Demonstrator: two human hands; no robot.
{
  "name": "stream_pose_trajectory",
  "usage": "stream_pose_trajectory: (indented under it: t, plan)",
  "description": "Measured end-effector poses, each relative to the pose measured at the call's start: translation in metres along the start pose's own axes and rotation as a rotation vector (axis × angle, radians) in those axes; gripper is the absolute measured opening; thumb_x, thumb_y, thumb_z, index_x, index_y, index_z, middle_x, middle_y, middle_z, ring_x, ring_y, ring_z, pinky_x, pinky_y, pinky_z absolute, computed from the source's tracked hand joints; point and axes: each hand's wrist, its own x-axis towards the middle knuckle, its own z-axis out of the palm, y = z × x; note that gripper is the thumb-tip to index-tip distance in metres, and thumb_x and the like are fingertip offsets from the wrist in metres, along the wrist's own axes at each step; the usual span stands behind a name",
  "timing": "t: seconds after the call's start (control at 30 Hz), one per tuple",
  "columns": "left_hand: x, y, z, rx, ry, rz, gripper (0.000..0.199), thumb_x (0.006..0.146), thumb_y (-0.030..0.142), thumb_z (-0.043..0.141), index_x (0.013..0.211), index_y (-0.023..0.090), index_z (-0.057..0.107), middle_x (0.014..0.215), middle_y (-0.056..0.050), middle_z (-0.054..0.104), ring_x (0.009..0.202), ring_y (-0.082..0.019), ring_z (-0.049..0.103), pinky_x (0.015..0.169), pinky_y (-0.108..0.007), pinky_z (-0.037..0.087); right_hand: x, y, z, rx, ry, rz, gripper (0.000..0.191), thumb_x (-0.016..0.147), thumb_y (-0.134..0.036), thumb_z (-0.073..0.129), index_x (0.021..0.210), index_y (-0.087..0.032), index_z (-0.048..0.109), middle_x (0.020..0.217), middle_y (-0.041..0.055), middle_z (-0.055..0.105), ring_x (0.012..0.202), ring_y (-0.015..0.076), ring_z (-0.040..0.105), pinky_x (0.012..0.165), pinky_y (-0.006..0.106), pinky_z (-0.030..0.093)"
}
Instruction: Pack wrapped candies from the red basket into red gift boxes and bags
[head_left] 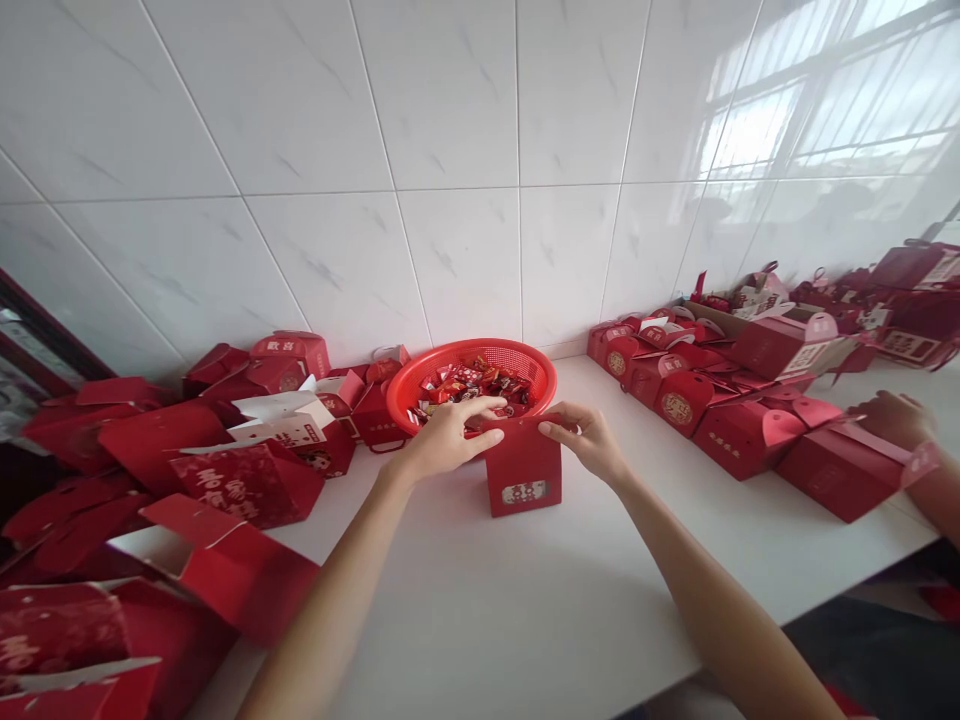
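Observation:
A small red gift box (525, 468) stands upright on the white table in front of me, with a pale patterned panel low on its front. My left hand (452, 438) is at its upper left corner, fingers stretched out over the top and thumb against the front edge, with a gap between them. At the upper right corner, my right hand (589, 440) pinches the box's top edge between thumb and fingers. Just behind the box is a red plastic basket (480, 346) of wrapped sweets (480, 382). The inside of the box is hidden.
Several red boxes (255, 480) crowd the left side, some with flaps up. Rows of closed red boxes (739, 425) stand on the right. Another person's hand (896, 418) is by the nearest right-hand box. A tiled wall (457, 240) rises behind the table (480, 610).

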Motion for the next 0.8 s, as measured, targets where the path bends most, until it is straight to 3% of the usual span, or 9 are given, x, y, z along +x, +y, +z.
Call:
stream_pose_trajectory:
  t: [0.1,0.17,0.23,0.33,0.37,0.47,0.6,0.67,0.8]
  plan:
    - [0.002,0.002,0.010,-0.025,0.246,0.112,0.038,0.085,0.045,0.064,0.115,0.022,0.067,0.112,-0.006,0.073,0.099,-0.023,0.069,0.091,-0.037,0.056,0.001,-0.005,-0.004,0.085,-0.011,0.052,0.034,0.078,-0.057,0.075,0.081,-0.023,0.074,0.071,0.0018,0.069,0.059,0.0157,0.056,0.053,0.030,0.043]
    - [0.001,0.008,0.022,-0.008,0.472,0.203,0.022,0.089,0.043,0.058,0.085,0.022,0.065,0.089,-0.005,0.072,0.082,-0.020,0.066,0.082,-0.035,0.056,0.002,-0.009,-0.012,0.099,0.057,0.049,0.035,0.075,-0.057,0.078,0.080,-0.022,0.074,0.067,0.0009,0.067,0.055,0.0138,0.053,0.049,0.028,0.041]
    - [-0.001,0.017,0.038,0.003,0.535,0.300,0.032,0.091,0.040,0.052,0.064,0.024,0.053,0.065,-0.002,0.062,0.066,-0.017,0.058,0.072,-0.034,0.054,0.004,-0.012,-0.027,0.115,0.208,0.027,0.034,0.073,-0.056,0.080,0.078,-0.022,0.072,0.064,-0.0005,0.064,0.051,0.0119,0.049,0.044,0.026,0.036]
    - [-0.008,0.028,0.075,-0.040,0.206,0.433,0.035,0.090,0.040,0.052,0.058,0.025,0.048,0.058,-0.002,0.059,0.061,-0.017,0.055,0.067,-0.033,0.052,0.009,-0.017,-0.061,0.125,0.481,-0.023,0.034,0.070,-0.054,0.082,0.082,-0.024,0.071,0.062,-0.0025,0.061,0.044,0.0096,0.042,0.040,0.025,0.028]
    - [-0.011,0.029,0.090,-0.075,0.059,0.446,0.033,0.089,0.041,0.053,0.060,0.025,0.049,0.060,-0.003,0.061,0.062,-0.017,0.057,0.069,-0.033,0.052,0.011,-0.020,-0.077,0.110,0.553,-0.049,0.034,0.070,-0.052,0.083,0.085,-0.024,0.072,0.063,-0.0028,0.062,0.043,0.0088,0.041,0.039,0.025,0.027]
    - [-0.018,0.020,0.136,-0.188,-0.177,0.404,0.033,0.087,0.041,0.054,0.060,0.024,0.048,0.061,-0.003,0.061,0.061,-0.017,0.054,0.064,-0.032,0.050,0.020,-0.036,-0.130,-0.013,0.737,-0.126,0.032,0.072,-0.047,0.084,0.088,-0.022,0.073,0.061,-0.0039,0.061,0.038,0.0066,0.039,0.040,0.026,0.026]
    - [-0.025,0.000,0.175,-0.268,-0.320,0.319,0.033,0.082,0.037,0.062,0.057,0.021,0.046,0.058,0.001,0.054,0.056,-0.013,0.048,0.057,-0.029,0.043,0.035,-0.062,-0.197,-0.155,0.993,-0.074,0.016,0.073,-0.021,0.083,0.080,-0.013,0.072,0.062,-0.0002,0.064,0.038,0.0055,0.044,0.045,0.031,0.027]
    - [-0.026,-0.004,0.181,-0.297,-0.326,0.292,0.030,0.080,0.033,0.063,0.058,0.020,0.048,0.059,0.002,0.052,0.057,-0.011,0.046,0.057,-0.027,0.040,0.040,-0.070,-0.219,-0.219,1.114,-0.006,0.008,0.076,-0.006,0.077,0.074,-0.012,0.071,0.057,-0.0032,0.060,0.036,0.0051,0.042,0.047,0.031,0.029]
    - [-0.025,-0.003,0.179,-0.328,-0.317,0.280,0.025,0.080,0.027,0.063,0.060,0.018,0.050,0.061,0.003,0.052,0.059,-0.010,0.046,0.058,-0.023,0.038,0.041,-0.066,-0.244,-0.332,1.255,0.107,0.017,0.074,0.006,0.072,0.075,-0.012,0.073,0.053,-0.0071,0.051,0.037,0.0086,0.041,0.051,0.033,0.035]
